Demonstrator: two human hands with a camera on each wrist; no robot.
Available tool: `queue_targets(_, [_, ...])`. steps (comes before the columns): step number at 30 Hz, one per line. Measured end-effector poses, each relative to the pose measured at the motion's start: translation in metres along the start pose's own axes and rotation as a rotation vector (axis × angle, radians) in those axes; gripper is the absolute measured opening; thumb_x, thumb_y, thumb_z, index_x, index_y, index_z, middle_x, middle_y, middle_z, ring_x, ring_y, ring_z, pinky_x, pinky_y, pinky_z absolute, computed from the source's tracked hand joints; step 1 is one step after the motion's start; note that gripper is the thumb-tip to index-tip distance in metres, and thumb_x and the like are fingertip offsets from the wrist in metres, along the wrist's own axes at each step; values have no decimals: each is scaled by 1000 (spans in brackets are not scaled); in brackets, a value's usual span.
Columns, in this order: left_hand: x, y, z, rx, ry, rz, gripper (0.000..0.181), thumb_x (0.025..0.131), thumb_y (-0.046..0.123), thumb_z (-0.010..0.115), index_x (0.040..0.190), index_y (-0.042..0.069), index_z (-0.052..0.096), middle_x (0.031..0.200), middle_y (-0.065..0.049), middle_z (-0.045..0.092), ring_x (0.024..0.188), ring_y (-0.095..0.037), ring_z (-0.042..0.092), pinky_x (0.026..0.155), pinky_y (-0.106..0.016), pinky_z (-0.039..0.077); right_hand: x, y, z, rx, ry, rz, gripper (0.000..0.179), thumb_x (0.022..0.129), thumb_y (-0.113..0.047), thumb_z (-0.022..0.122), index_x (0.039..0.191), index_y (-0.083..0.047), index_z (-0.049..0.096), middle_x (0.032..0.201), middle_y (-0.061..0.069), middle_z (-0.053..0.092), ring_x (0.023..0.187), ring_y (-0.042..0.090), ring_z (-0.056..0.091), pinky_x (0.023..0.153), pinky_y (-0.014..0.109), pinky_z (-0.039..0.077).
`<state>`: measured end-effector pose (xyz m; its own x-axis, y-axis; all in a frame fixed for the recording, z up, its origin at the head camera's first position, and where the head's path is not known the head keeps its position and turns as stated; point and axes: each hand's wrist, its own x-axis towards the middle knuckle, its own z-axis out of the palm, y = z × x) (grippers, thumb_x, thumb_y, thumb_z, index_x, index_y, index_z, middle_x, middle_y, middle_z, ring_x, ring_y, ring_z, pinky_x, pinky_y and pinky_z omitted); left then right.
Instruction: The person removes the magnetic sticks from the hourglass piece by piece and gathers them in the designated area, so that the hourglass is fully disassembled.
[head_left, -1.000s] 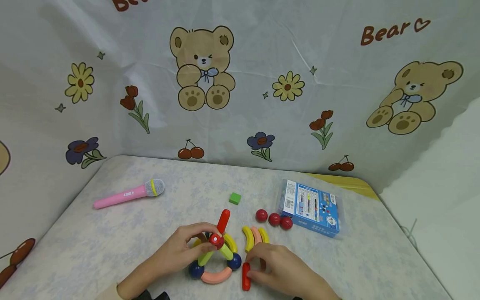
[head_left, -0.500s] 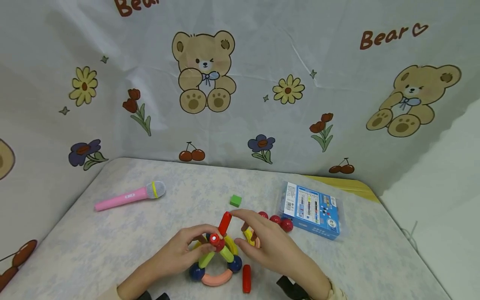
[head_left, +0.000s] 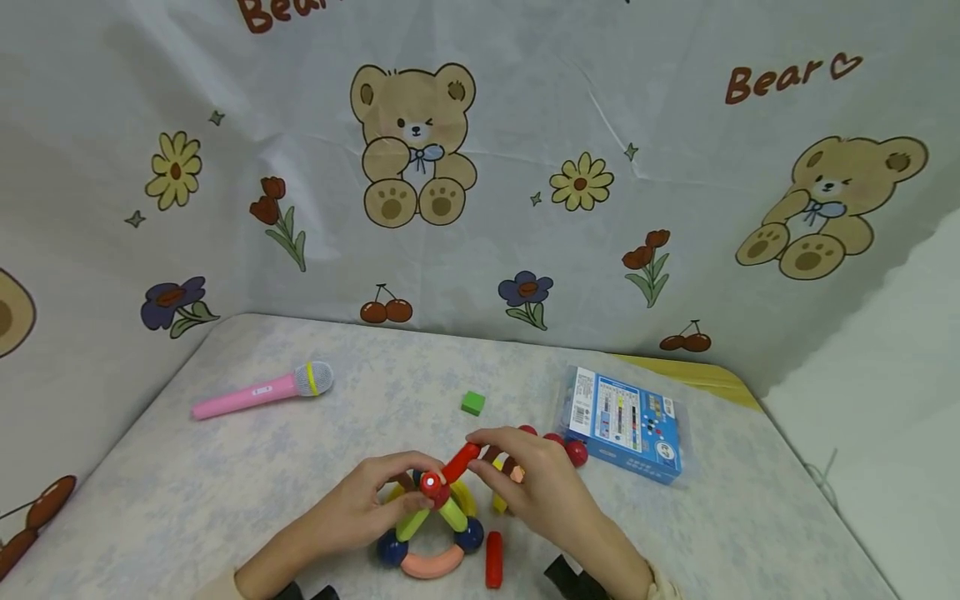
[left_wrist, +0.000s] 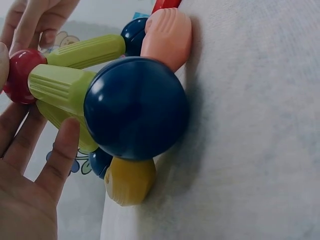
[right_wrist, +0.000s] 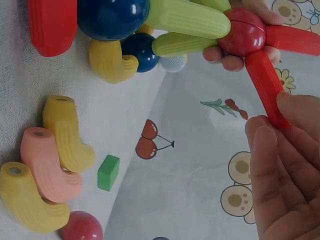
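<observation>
A pyramid of magnetic rods and balls stands on the table: blue balls (left_wrist: 137,107) and curved rods at the base, light green rods (right_wrist: 187,20) rising to a red ball (right_wrist: 243,32) on top. My left hand (head_left: 378,496) holds that red ball between thumb and fingers. Two red rods stick out of the ball, one upright and one slanting right. With thumb and fingertips my right hand (head_left: 540,479) pinches the free end of the slanting red rod (right_wrist: 266,87). Another red rod (head_left: 493,560) lies beside the base.
Curved yellow and pink rods (right_wrist: 47,160) and red balls (head_left: 576,453) lie to the right, partly behind my right hand. Further back are a green block (head_left: 472,403), a blue box (head_left: 626,425) and a pink toy microphone (head_left: 262,392).
My right hand has left the red rod on the table and risen to the rod on the top ball. That rod now tilts further right. The left hand keeps its hold.
</observation>
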<state>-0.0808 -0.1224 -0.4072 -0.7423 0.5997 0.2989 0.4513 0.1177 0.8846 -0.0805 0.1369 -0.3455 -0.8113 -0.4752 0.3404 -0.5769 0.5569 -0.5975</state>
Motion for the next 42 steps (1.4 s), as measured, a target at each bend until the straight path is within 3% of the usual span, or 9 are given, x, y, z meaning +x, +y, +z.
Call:
queue_targets(8, [0,1,0,-13,-6,-40,24,104,18,62,128,22,66,114,6,74,99,-11,67,89,-30,56,-9,0,-6,57,-68,60,25,93,-25,79,116,-19,76,102,-10,75,77,1,63,66,22,59])
queue_targets(12, [1,1,0,-21,1,-35,24,104,17,61,128,20,66,115,4,74,97,-12,68,89,-31,57,-13,-1,-11,72,-146,14,23,95,-30,76,117,-22,77,106,-10,76,81,-1,64,70,21,59])
queue_targets(16, [1,0,-1,-21,13,-4,24,104,15,61,127,19,67,115,3,74,97,-13,68,88,-31,57,-14,-4,-10,94,-175,-51,23,96,-28,76,117,-20,77,107,-7,77,83,-1,66,70,19,58])
queue_targets(22, [1,-1,-1,-26,19,12,24,104,14,62,127,17,67,113,3,74,94,-12,70,87,-31,58,-16,-5,-8,125,-211,-64,27,97,-34,72,120,-20,76,108,-5,77,81,-3,66,70,18,58])
queue_targets(30, [1,-2,-1,-13,13,-24,24,104,17,61,127,17,67,114,3,74,97,-11,69,87,-30,58,-16,-5,-13,30,-322,-78,29,101,-37,66,120,-19,77,105,-8,77,84,-3,66,76,15,56])
queue_targets(35, [2,-2,-1,9,17,-36,24,104,18,61,128,19,67,115,5,74,98,-9,67,86,-30,57,-15,-1,-22,14,-313,-26,25,98,-32,71,119,-20,77,109,-9,77,95,2,70,83,18,57])
queue_targets(42, [1,-3,-2,16,18,-51,25,105,19,61,128,20,67,118,4,74,101,-9,67,87,-29,57,-15,7,-33,-56,-346,-36,23,97,-30,74,118,-24,77,114,-11,72,103,7,65,85,22,58])
